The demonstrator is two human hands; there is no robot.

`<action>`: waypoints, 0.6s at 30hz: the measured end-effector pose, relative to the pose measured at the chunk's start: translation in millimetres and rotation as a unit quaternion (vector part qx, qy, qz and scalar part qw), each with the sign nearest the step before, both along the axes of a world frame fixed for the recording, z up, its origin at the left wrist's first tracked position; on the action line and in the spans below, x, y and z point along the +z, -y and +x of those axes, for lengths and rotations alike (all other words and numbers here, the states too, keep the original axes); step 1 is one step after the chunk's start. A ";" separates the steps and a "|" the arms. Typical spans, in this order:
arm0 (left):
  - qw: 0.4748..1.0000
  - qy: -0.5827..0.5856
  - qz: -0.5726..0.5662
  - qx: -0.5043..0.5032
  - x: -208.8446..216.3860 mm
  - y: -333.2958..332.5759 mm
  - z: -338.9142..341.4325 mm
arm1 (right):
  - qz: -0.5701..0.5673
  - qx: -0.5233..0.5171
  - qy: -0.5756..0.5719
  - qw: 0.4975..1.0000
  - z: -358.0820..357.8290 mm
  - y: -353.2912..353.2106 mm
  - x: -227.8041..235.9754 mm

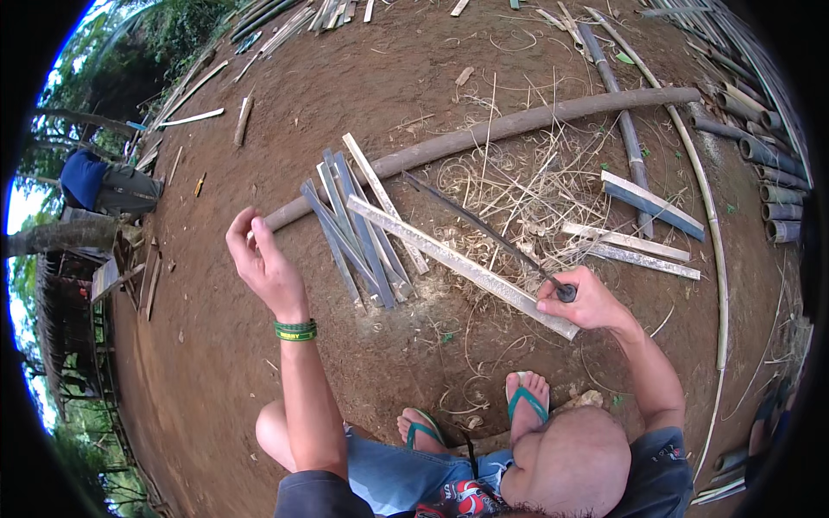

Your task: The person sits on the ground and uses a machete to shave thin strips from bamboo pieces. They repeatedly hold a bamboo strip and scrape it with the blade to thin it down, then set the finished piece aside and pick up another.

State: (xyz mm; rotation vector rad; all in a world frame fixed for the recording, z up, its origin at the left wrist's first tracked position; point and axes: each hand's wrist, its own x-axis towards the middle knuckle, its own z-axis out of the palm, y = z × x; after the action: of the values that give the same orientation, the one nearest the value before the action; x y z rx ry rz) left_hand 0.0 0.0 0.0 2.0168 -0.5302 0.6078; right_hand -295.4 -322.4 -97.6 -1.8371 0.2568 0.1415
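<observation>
My left hand (pixel 266 269) is raised over the bare soil at the left, thumb and fingers apart, holding nothing. A green band is round that wrist. My right hand (pixel 585 299) is closed on the handle of a long, dark-bladed knife (pixel 484 226), whose tip points to the far left. Under the knife a pale split bamboo strip (pixel 458 261) slants from the middle down to my right hand. Whether my right fingers also touch that strip, I cannot tell. Several grey and pale bamboo strips (pixel 358 229) lie in a loose bundle between my hands.
A long brown pole (pixel 484 134) lies across the ground beyond the strips, crossing a bamboo pole (pixel 617 112). Curly shavings (pixel 527 190) are heaped beside it. Cut strips (pixel 654 207) and stacked bamboo (pixel 781 190) lie at right. Another person (pixel 108 183) bends at far left.
</observation>
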 end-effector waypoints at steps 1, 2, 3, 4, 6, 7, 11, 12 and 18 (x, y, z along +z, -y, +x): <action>0.990 0.040 0.117 -0.069 14.2 7.9 0.8 | 0.023 0.009 -0.007 1.000 2.0 1.0 4.2; 0.960 0.080 0.232 -0.136 23.4 14.4 1.8 | 0.047 0.019 -0.012 0.999 4.4 2.9 7.2; 0.931 0.073 0.287 -0.215 14.1 27.3 -11.8 | 0.035 0.040 -0.023 0.998 -1.9 14.6 11.2; 0.880 0.069 0.369 -0.292 9.0 35.0 -9.4 | 0.036 0.054 -0.018 0.998 -0.7 20.6 12.0; 0.792 0.051 0.468 -0.387 -10.3 34.0 -20.1 | 0.047 0.065 -0.012 0.997 4.1 28.3 19.9; 0.748 -0.017 0.514 -0.420 -10.3 34.5 -27.5 | 0.060 0.082 -0.003 0.995 5.2 37.0 21.9; 0.668 -0.177 0.561 -0.454 -33.8 14.7 -42.6 | -0.060 0.021 0.000 0.998 14.8 65.5 37.6; 0.689 -0.231 0.529 -0.438 -42.1 7.5 -47.5 | -0.163 -0.046 0.022 0.985 21.8 72.6 45.5; 0.711 -0.601 0.089 -0.354 -72.7 25.2 -115.8 | -0.271 -0.174 0.030 0.946 19.0 54.6 32.5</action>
State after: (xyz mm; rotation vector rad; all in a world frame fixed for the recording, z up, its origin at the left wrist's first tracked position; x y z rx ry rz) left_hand -115.8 -25.2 -72.7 1.7062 -0.4557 -1.2278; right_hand -276.4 -376.9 -65.1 -2.2991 0.6198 -0.2576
